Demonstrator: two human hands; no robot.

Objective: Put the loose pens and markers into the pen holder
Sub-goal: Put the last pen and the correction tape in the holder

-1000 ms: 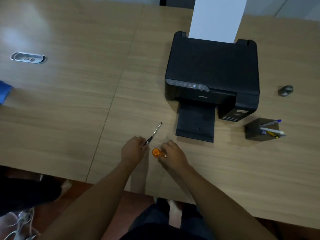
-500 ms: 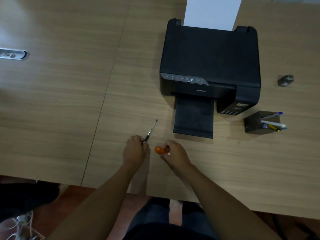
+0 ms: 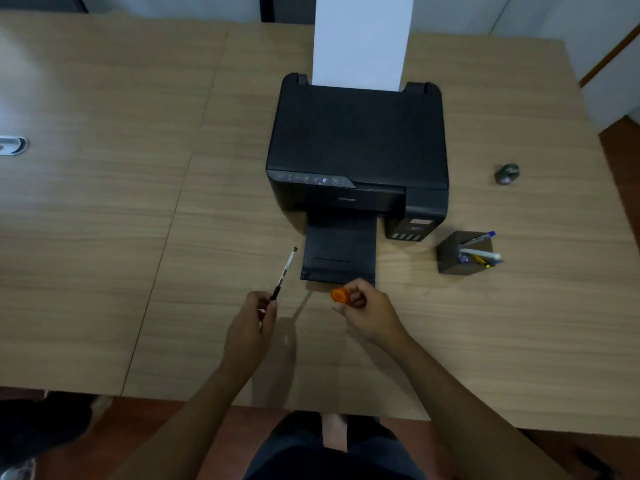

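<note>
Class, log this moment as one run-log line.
left hand: holding pen | right hand: holding orange marker | pen holder: right of printer, several pens inside

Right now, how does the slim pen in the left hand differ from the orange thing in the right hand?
The slim clear-and-black pen is long and thin; the orange marker looks short and stubby, mostly hidden. The pen sticks out well beyond the left hand, pointing away towards the black printer; the marker barely clears the right hand. Both are held above the wooden table, outside the dark square pen holder.
</note>
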